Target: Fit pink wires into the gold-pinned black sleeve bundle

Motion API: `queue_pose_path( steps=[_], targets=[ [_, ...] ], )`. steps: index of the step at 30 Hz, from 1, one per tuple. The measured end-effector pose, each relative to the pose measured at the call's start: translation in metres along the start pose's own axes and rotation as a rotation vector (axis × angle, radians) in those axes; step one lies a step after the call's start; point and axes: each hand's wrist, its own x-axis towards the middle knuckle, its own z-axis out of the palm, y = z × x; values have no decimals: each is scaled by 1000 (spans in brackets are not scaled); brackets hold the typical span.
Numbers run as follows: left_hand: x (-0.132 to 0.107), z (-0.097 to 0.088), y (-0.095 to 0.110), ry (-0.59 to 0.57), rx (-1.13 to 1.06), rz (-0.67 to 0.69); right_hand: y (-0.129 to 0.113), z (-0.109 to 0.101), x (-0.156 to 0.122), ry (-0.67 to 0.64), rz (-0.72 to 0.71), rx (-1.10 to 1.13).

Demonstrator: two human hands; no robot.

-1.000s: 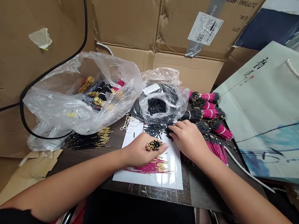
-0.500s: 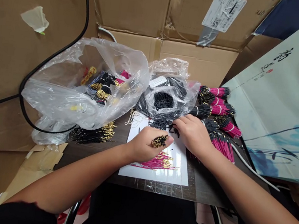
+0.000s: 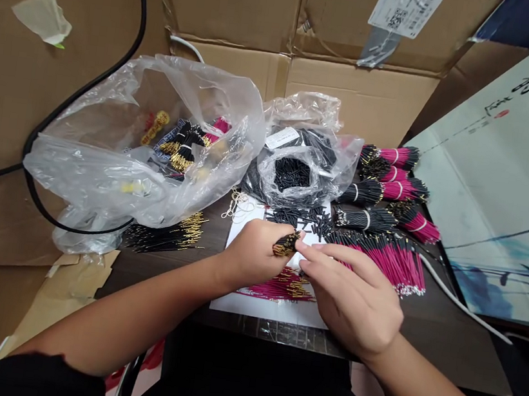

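Note:
My left hand (image 3: 257, 252) is closed around a bundle of thin black wires (image 3: 286, 243) whose gold ends point up out of the fist. At the edge of this bundle, my right hand (image 3: 361, 298) has its thumb and fingertips drawn together; whatever they pinch is too small or hidden to make out. Loose pink wires with gold ends (image 3: 277, 287) lie under the hands on a white sheet (image 3: 231, 304). Just beyond the hands, short black tube pieces (image 3: 291, 216) are scattered on the sheet.
A plastic bag of black tube pieces (image 3: 291, 174) stands behind the hands. On the left is a larger clear bag (image 3: 97, 169) beside loose black wires (image 3: 166, 237). Tied pink and black bundles (image 3: 392, 187) and a fan of pink wires (image 3: 396, 267) lie right, near a paper bag (image 3: 517, 205).
My right hand has come from the scattered black tube pieces toward me, to the wire ends in my left hand. My left hand keeps its hold. The view has shifted slightly.

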Motion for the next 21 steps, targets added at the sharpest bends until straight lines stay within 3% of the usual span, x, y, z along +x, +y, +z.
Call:
queue_pose_path(
  steps=[9, 14, 18, 21],
  targets=[
    [-1, -2, 2, -32, 57, -9, 3, -13, 6, -175, -125, -94],
    [0, 4, -1, -72, 68, -119, 15, 0, 7, -110, -213, -194],
    [6, 1, -8, -1, 140, -193, 36, 10, -1, -49, -77, -209],
    [10, -4, -13, 56, 179, -182, 48, 12, -6, -128, 62, -189]
  ],
)
